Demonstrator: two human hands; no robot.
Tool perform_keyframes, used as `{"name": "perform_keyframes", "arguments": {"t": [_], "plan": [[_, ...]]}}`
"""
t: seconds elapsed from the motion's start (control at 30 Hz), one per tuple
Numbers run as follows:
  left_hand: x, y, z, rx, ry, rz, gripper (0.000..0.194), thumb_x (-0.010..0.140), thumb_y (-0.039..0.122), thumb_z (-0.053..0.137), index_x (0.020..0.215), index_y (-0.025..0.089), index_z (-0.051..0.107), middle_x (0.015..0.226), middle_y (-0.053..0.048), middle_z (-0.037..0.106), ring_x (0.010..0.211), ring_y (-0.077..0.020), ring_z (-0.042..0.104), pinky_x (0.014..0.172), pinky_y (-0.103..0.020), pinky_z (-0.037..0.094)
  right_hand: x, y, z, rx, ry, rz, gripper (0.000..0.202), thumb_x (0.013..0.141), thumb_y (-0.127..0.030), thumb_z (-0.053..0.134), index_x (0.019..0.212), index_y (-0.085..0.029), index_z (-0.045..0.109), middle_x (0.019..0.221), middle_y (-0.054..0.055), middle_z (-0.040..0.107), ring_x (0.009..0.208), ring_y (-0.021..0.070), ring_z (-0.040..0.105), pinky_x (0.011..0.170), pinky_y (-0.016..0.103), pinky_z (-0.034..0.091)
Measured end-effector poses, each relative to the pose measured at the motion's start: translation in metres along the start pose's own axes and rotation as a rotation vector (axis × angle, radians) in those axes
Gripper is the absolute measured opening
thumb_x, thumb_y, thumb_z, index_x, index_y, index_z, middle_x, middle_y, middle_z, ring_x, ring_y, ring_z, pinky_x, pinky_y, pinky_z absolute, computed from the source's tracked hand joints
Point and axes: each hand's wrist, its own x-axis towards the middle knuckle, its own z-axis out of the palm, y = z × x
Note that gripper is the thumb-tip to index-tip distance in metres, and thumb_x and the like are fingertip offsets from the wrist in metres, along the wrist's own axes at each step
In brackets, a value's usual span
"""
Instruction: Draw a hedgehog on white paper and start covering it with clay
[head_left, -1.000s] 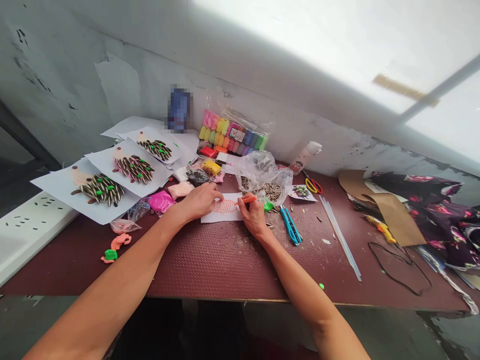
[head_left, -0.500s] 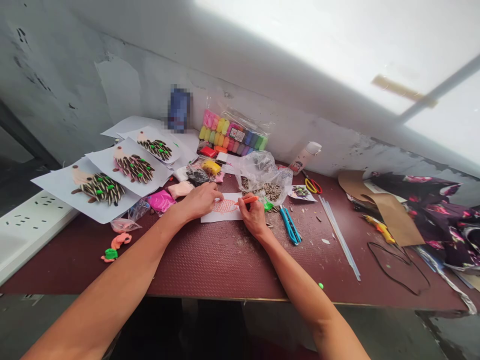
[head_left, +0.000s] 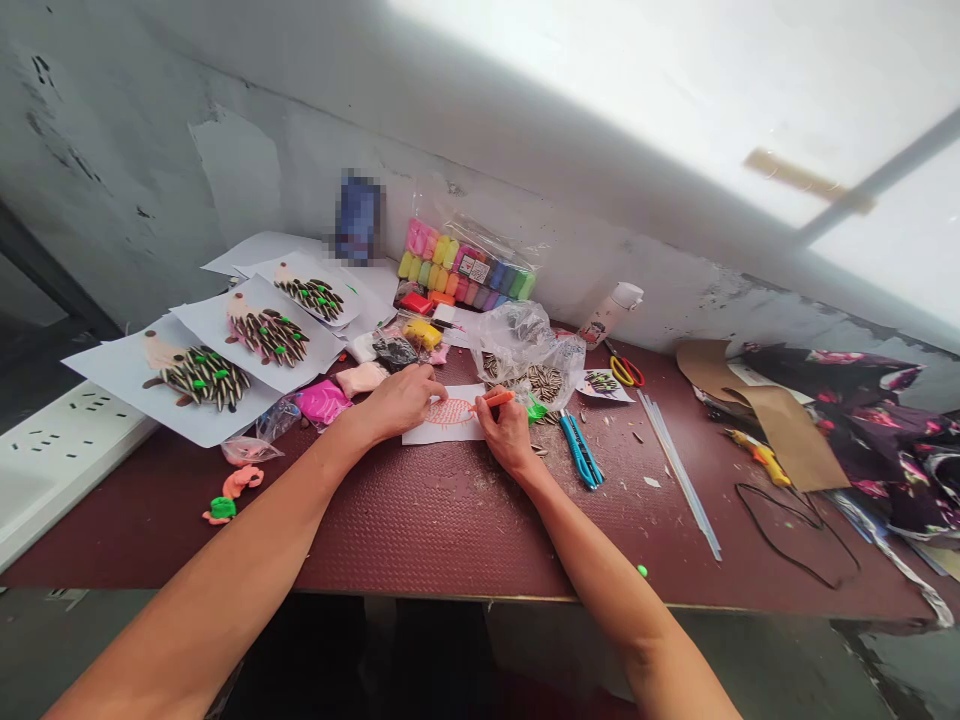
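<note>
A small white paper point(head_left: 424, 434) lies on the dark red table, bearing an orange oval drawing filled with marks. My right hand point(head_left: 507, 432) is closed round an orange pen point(head_left: 500, 398), whose tip is at the drawing's right edge. At the paper's left side rests my left hand point(head_left: 406, 398), its fingers bent and touching the sheet; whether they pinch it is not clear. Behind the paper and to its right, striped seeds point(head_left: 544, 383) lie in and around a clear plastic bag point(head_left: 517, 330). A teal cutter point(head_left: 581, 452) lies right of my right hand.
Hedgehog figures with seed spines lie on white sheets point(head_left: 202, 425) at the left, beside a white power strip point(head_left: 45, 450). Coloured clay packs point(head_left: 465, 268) and a bottle point(head_left: 611, 312) stand behind. Rightward are scissors point(head_left: 626, 370), clear sticks point(head_left: 679, 475) and a yellow glue gun point(head_left: 761, 458).
The pen and my right hand have shifted very slightly along the drawing's right edge. My left hand stays in the same place.
</note>
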Motion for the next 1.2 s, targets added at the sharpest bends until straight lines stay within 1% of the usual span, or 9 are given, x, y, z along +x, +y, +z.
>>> {"name": "perform_keyframes", "arguments": {"t": [0.27, 0.57, 0.77, 0.9, 1.0, 1.2], "plan": [[0.0002, -0.0003, -0.0010, -0.010, -0.013, -0.002, 0.036, 0.090, 0.012, 0.050, 0.111, 0.024, 0.076, 0.105, -0.008, 0.064, 0.102, -0.0237, 0.059, 0.093, -0.036, 0.048, -0.0003, 0.0002, -0.0013, 0.019, -0.007, -0.005, 0.026, 0.093, -0.039, 0.049, 0.071, -0.024, 0.049, 0.060, -0.002, 0.053, 0.051, 0.0137, 0.047, 0.054, 0.027, 0.034], [0.0003, 0.0000, -0.0019, -0.012, -0.035, -0.010, 0.037, 0.090, 0.012, 0.049, 0.113, 0.024, 0.076, 0.106, -0.009, 0.064, 0.103, -0.0239, 0.059, 0.093, -0.035, 0.047, -0.0013, -0.0027, -0.0021, 0.038, -0.014, -0.028, 0.028, 0.094, -0.040, 0.049, 0.072, -0.023, 0.052, 0.062, -0.001, 0.056, 0.053, 0.0141, 0.051, 0.055, 0.027, 0.036], [0.0002, -0.0024, 0.0003, -0.014, 0.006, 0.025, 0.037, 0.091, 0.013, 0.048, 0.112, 0.024, 0.076, 0.104, -0.008, 0.065, 0.099, -0.0224, 0.058, 0.092, -0.036, 0.048, -0.0013, -0.0039, -0.0028, 0.030, -0.038, -0.028, 0.028, 0.094, -0.041, 0.049, 0.072, -0.023, 0.054, 0.063, 0.000, 0.059, 0.054, 0.0144, 0.053, 0.056, 0.027, 0.038], [0.0001, -0.0022, 0.0003, -0.018, -0.004, 0.019, 0.037, 0.090, 0.012, 0.047, 0.112, 0.023, 0.076, 0.105, -0.010, 0.064, 0.100, -0.0239, 0.058, 0.092, -0.037, 0.048, -0.0012, -0.0038, -0.0025, 0.029, -0.042, -0.028, 0.029, 0.093, -0.042, 0.049, 0.072, -0.023, 0.055, 0.065, 0.001, 0.061, 0.056, 0.0150, 0.054, 0.058, 0.027, 0.040], [0.0000, -0.0021, 0.0006, -0.020, 0.012, 0.017, 0.037, 0.090, 0.012, 0.049, 0.111, 0.024, 0.076, 0.104, -0.008, 0.064, 0.099, -0.0227, 0.059, 0.093, -0.036, 0.049, -0.0012, -0.0037, -0.0025, 0.021, -0.044, -0.025, 0.030, 0.094, -0.043, 0.049, 0.072, -0.023, 0.056, 0.066, 0.002, 0.062, 0.057, 0.0151, 0.055, 0.059, 0.027, 0.041], [-0.0001, -0.0015, 0.0006, -0.011, 0.006, 0.011, 0.036, 0.090, 0.012, 0.050, 0.110, 0.024, 0.076, 0.105, -0.009, 0.064, 0.100, -0.0228, 0.060, 0.093, -0.036, 0.049, -0.0017, -0.0044, -0.0033, 0.059, -0.069, -0.018, 0.030, 0.094, -0.043, 0.049, 0.075, -0.022, 0.058, 0.068, 0.002, 0.062, 0.059, 0.0155, 0.056, 0.058, 0.027, 0.040]]}}
